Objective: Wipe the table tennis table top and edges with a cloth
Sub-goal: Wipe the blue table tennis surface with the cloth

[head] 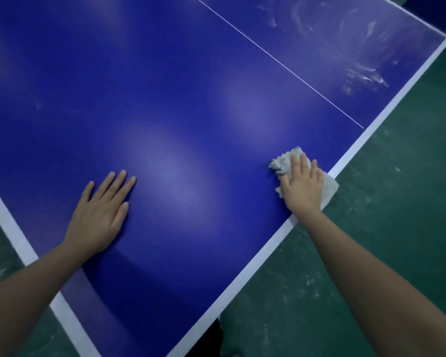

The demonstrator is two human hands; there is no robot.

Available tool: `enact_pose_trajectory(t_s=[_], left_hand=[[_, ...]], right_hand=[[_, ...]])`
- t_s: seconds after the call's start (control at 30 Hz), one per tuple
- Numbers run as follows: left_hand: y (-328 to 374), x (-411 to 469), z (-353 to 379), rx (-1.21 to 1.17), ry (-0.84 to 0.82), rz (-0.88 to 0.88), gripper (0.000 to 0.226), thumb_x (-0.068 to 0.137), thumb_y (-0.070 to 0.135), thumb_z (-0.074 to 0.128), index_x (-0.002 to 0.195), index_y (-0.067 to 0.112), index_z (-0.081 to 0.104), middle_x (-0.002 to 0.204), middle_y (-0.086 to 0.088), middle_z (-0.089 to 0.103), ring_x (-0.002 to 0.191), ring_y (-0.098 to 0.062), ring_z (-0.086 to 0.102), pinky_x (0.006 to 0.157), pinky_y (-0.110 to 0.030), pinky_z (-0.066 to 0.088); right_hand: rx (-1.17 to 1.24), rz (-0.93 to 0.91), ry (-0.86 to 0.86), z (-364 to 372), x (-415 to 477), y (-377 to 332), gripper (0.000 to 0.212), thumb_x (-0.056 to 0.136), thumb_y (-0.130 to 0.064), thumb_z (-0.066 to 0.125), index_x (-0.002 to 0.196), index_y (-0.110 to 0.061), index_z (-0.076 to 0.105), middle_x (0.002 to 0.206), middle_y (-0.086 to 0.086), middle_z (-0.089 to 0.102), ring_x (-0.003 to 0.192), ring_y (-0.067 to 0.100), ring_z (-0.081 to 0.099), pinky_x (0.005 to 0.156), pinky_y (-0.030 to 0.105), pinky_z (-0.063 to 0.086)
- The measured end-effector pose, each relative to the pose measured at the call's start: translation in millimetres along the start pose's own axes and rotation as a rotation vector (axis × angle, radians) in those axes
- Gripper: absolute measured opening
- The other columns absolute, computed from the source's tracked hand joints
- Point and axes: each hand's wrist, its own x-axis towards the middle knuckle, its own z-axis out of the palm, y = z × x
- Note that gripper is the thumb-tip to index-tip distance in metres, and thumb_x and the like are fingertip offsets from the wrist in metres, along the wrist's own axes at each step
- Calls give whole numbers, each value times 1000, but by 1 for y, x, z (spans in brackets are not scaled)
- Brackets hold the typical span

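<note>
Cloth, a crumpled pale grey rag (328, 188), lies on the right side of the glossy blue table tennis table top (180, 99), overlapping its white edge band (265, 243) so one corner hangs past the rim. The right hand (303, 185) presses it flat, fingers straight and together, gripping nothing. The left hand (102, 213) rests palm down on bare blue surface to the left, fingers extended and slightly spread, empty. The rag looks soft, light and limp, likely to bunch unless spread under the palm; pinching its overhanging corner would suit the edges. Whitish smears (358, 70) show at the far right, beyond the thin white centre line (278, 62)
</note>
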Motion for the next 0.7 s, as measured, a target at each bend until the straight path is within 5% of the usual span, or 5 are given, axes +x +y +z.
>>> enact_pose_trajectory(t_s=[0.2,0.3,0.4,0.7], left_hand=[[3,-1,-5,8,-31,-27,58,92,37,12,145,13,20,152,-1,20,141,-18,18,113,-44,13],[5,-1,-7,9,-45,-52,59,92,37,10,145,13,19,152,-1,19,141,-18,16,114,-42,11],[10,-2,-7,31,-38,-88,59,91,37,10,144,12,20,152,-4,21,141,-20,19,113,-43,15],[108,6,9,-177,139,-746,49,100,14,30,147,7,19,155,-9,16,144,-20,9,116,-40,5]], right_hand=[[-50,-604,-100,11,-85,-46,62,88,-38,28,147,-17,31,152,6,31,141,32,25,117,39,11],[-58,-744,-149,6,-74,-30,61,88,-37,30,146,-20,33,151,1,32,140,26,24,115,34,7],[-47,-695,-143,-1,-16,-3,59,92,-40,18,149,-27,13,157,-6,8,145,20,-1,113,25,-12],[-145,-303,-82,-44,172,109,53,100,-35,26,151,-29,12,159,-2,10,146,29,3,117,47,-1]])
